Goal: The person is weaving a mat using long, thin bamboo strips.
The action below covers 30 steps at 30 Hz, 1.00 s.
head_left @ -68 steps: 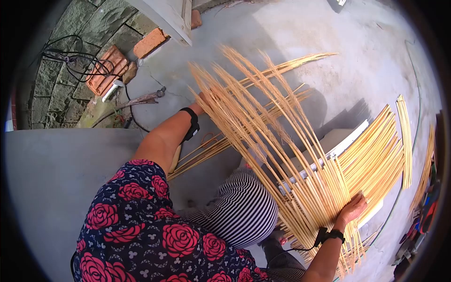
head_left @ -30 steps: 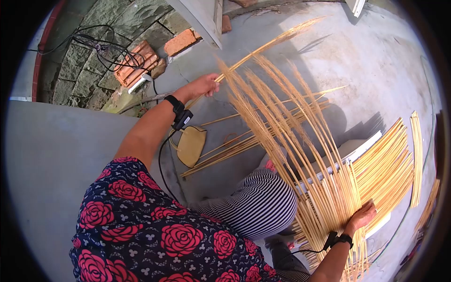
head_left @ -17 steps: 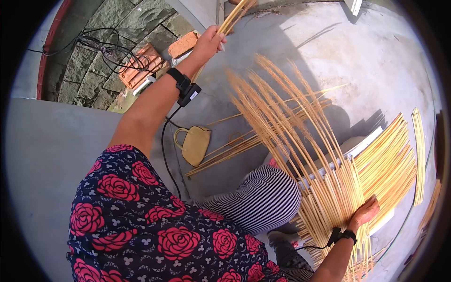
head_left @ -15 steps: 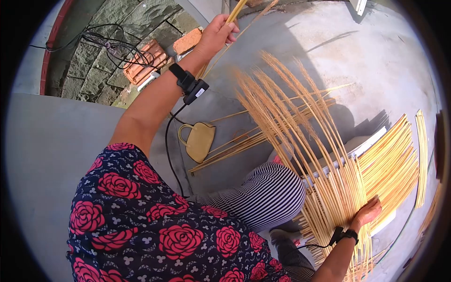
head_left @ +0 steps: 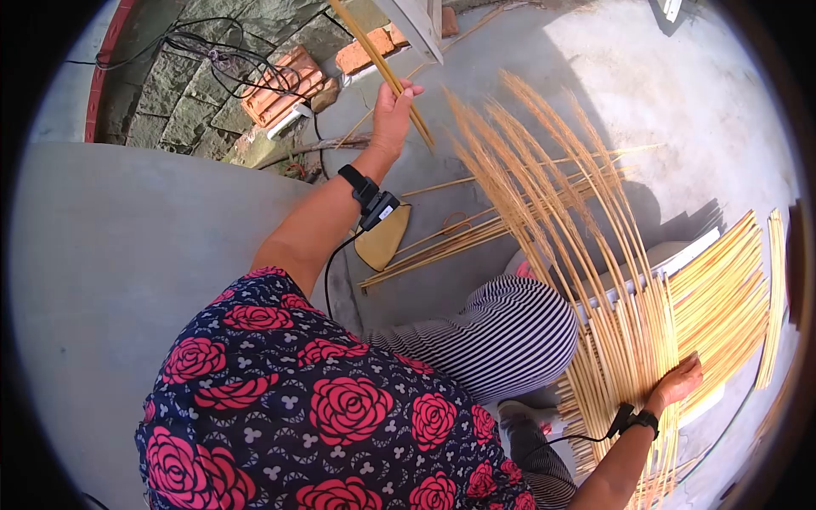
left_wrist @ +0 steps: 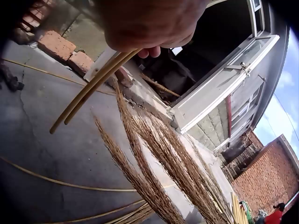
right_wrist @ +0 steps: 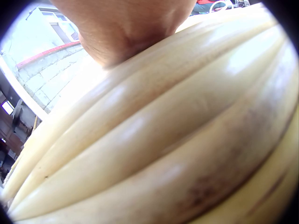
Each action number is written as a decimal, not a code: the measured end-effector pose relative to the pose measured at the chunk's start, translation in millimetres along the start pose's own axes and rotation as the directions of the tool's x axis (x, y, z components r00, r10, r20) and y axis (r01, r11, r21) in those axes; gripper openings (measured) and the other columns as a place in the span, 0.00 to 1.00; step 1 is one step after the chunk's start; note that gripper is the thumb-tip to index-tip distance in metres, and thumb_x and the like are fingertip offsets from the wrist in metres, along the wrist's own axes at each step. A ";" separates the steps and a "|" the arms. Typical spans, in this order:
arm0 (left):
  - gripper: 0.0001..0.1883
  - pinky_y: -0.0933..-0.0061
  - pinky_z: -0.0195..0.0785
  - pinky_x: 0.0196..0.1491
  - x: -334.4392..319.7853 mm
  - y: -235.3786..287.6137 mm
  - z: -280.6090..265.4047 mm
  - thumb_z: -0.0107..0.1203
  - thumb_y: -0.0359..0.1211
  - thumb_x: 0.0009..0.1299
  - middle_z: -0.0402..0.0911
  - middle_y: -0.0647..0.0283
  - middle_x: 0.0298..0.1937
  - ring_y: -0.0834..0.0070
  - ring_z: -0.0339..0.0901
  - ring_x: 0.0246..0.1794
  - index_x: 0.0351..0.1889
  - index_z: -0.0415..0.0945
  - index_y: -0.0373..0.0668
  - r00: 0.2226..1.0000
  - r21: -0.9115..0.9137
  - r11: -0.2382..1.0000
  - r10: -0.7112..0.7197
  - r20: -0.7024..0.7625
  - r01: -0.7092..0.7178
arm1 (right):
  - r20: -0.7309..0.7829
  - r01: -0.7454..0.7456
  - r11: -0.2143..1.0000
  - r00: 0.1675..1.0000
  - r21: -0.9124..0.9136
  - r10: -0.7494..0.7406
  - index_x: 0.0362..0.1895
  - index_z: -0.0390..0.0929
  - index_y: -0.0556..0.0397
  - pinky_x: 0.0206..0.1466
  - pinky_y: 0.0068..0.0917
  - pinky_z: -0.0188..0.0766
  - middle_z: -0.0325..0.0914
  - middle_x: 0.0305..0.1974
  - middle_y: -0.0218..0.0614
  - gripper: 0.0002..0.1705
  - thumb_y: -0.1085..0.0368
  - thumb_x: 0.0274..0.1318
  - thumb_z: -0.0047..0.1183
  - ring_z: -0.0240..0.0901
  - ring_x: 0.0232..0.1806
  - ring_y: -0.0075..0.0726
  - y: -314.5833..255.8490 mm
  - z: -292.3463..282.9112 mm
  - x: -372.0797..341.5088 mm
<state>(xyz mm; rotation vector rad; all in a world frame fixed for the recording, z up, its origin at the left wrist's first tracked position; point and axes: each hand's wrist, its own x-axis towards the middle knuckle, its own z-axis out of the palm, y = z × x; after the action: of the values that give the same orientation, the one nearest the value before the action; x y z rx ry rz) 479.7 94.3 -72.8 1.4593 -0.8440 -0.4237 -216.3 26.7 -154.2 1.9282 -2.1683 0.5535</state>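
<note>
My left hand [head_left: 393,119] is raised in front of the bricks and grips a pair of yellow plant stalks [head_left: 365,41]. In the left wrist view, the bare ends of those stalks [left_wrist: 91,91] stick out below the fist. My right hand [head_left: 677,382] rests on a woven mat of stalks [head_left: 625,340], where plumed stalks cross a layer of bare stalks [head_left: 722,293]. The right wrist view has the heel of the hand [right_wrist: 135,32] against several stalks [right_wrist: 140,126], with the fingers hidden. Feathery plumes [head_left: 501,170] fan out from the mat's upper side.
More stalks [head_left: 476,234] lie on the concrete floor beside a yellow handbag [head_left: 384,240]. One thin stalk [left_wrist: 51,73] lies by the bricks [left_wrist: 56,45]. A narrow stalk bundle [head_left: 772,297] is at the right. Black cable [head_left: 217,55] is heaped on roof tiles [head_left: 285,83].
My left hand lifted a few stalks from the floor, swung them up and turned them. A thin stalk left it and lies near the bricks. The right hand stayed on the mat.
</note>
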 end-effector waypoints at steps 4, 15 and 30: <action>0.06 0.73 0.59 0.57 -6.0 -45.1 -4.2 0.42 0.27 0.71 0.75 0.60 0.45 0.75 0.70 0.50 0.45 0.63 0.42 0.989 0.035 0.996 -0.079 -0.128 0.084 | 0.018 -0.006 0.999 1.000 -0.044 0.007 0.41 0.77 0.57 0.40 0.39 0.68 0.75 0.33 0.48 0.17 0.56 0.61 0.45 0.69 0.36 0.50 -0.5 -1.0 1.4; 0.08 0.71 0.57 0.56 -75.3 -157.2 16.2 0.41 0.28 0.71 0.71 0.61 0.50 0.73 0.66 0.52 0.46 0.64 0.41 0.913 0.040 0.983 -0.151 -0.379 0.179 | 0.011 0.030 0.994 1.000 -0.109 -0.028 0.41 0.78 0.55 0.40 0.40 0.68 0.76 0.32 0.47 0.17 0.55 0.62 0.45 0.70 0.36 0.49 8.5 -2.1 3.2; 0.09 0.65 0.64 0.59 -77.7 111.9 0.8 0.39 0.31 0.74 0.71 0.52 0.53 0.64 0.69 0.56 0.46 0.63 0.36 0.990 0.156 0.979 0.118 0.074 -0.128 | -0.062 -0.118 0.990 0.990 0.083 0.123 0.36 0.75 0.52 0.41 0.42 0.67 0.71 0.33 0.45 0.10 0.60 0.59 0.47 0.69 0.38 0.50 -2.6 9.7 -4.1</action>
<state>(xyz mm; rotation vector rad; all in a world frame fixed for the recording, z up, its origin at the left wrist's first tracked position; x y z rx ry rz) 401.9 161.5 16.5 1.5374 -1.0341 -0.3165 -212.1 26.4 -164.2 1.7973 -2.2635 0.7251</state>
